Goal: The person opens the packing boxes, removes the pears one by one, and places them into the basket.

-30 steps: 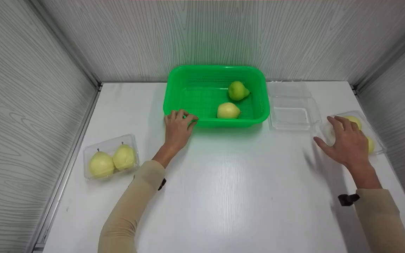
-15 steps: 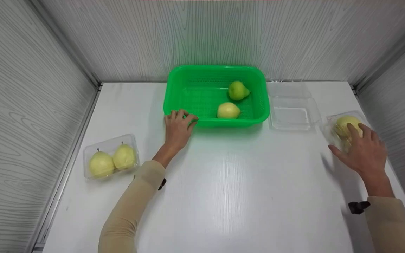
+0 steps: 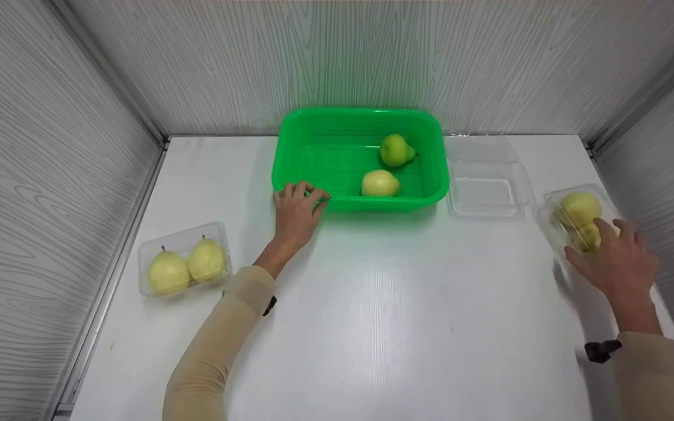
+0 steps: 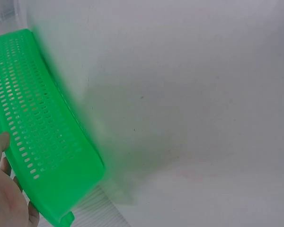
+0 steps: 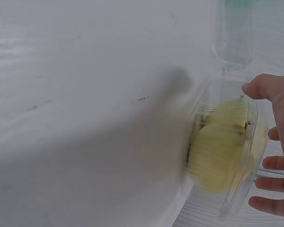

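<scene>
At the near left corner of the green plastic basket [image 3: 360, 203], my left hand [image 3: 295, 217] grips the rim between thumb and fingers. Two pears lie inside: a greener pear [image 3: 394, 150] at the back and a paler pear [image 3: 380, 183] in front. On the right, my right hand [image 3: 621, 260] hovers at the near edge of a clear plastic box [image 3: 556, 202], its fingers spread and loosely bent. This box holds two yellow pears [image 3: 580, 209], one partly hidden by the fingers. The right wrist view has the hand [image 5: 281, 142] beside the box's rim, apparently apart from it.
Another clear box [image 3: 182, 248] with two pears [image 3: 168, 273] stands on the left of the white table [image 3: 395, 327]. An opened clear box [image 3: 483, 196] lies right of the basket. Grey wood-grain walls [image 3: 366, 52] enclose the back and both sides.
My right hand has drawn back toward the near right, off the right-hand box, uncovering more of its pears. My left hand and the basket have stayed put.
</scene>
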The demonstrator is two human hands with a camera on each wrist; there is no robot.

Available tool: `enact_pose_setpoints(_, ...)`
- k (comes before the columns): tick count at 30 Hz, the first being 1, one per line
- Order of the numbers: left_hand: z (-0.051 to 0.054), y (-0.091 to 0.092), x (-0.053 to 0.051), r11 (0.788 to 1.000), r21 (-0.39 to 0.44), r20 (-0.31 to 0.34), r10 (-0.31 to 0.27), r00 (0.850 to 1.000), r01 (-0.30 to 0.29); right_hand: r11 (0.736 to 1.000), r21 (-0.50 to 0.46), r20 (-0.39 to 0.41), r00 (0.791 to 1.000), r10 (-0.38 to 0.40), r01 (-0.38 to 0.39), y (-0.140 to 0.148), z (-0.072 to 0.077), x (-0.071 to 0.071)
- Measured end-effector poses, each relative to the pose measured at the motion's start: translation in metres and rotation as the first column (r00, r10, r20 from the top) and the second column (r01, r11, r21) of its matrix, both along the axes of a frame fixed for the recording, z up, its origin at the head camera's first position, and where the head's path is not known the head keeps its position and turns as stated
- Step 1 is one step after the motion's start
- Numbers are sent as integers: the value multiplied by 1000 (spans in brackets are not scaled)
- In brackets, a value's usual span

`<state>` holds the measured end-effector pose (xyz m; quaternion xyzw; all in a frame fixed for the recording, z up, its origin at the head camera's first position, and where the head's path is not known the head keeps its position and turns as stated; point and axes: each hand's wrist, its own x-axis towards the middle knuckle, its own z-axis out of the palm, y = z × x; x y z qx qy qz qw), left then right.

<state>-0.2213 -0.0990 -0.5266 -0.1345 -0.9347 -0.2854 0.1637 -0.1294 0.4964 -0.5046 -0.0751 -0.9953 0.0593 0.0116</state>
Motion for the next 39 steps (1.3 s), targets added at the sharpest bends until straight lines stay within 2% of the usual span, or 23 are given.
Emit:
enact_pose_setpoints(8, 1, 0, -1, 1000, 1, -2, 1, 1000, -1, 1000, 3, 16, 1000, -5, 5, 4, -2, 1)
enact_pose_setpoints(23, 0, 1, 0, 1000, -9, -1, 4, 1000, -4, 1000, 13, -5, 1000, -16, 16, 2, -8, 7)
enact_pose_setpoints(30, -1, 0, 0, 999, -30, -16, 9, 1000, -9, 1000, -7, -53, 999, -6, 6, -1, -11, 17)
enact_pose_setpoints(39, 0, 0, 0, 1000, -22, -8, 12, 1000, -12, 1000, -10, -102, 994, 25, -26, -8, -13, 40)
